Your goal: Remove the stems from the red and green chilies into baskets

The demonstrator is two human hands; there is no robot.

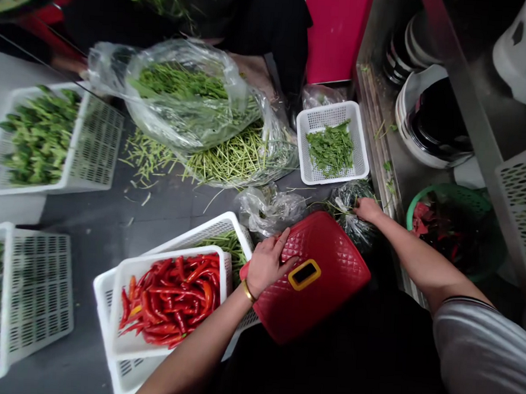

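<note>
My left hand (268, 263), a gold bracelet at its wrist, lies with spread fingers on a red quilted lid-like surface (329, 284) that has a yellow-framed slot. Farther right, my right hand (368, 210) has its fingers closed at the top of a clear plastic bag of greens (355, 220); the fingertips are partly hidden. Between the hands, beyond the red surface, sits another crumpled clear bag (271, 212). A small white basket (302, 146) with cut leafy greens (332, 148) stands just beyond my right hand.
Left of me, a white basket of red chilies (172, 298) rests on a larger white basket (105, 306). A big clear bag (187, 127) of green stems lies ahead, near another person's dark clothing. White crates (97, 145) stand left; a green basket (427, 195) and buckets (404, 116) are right.
</note>
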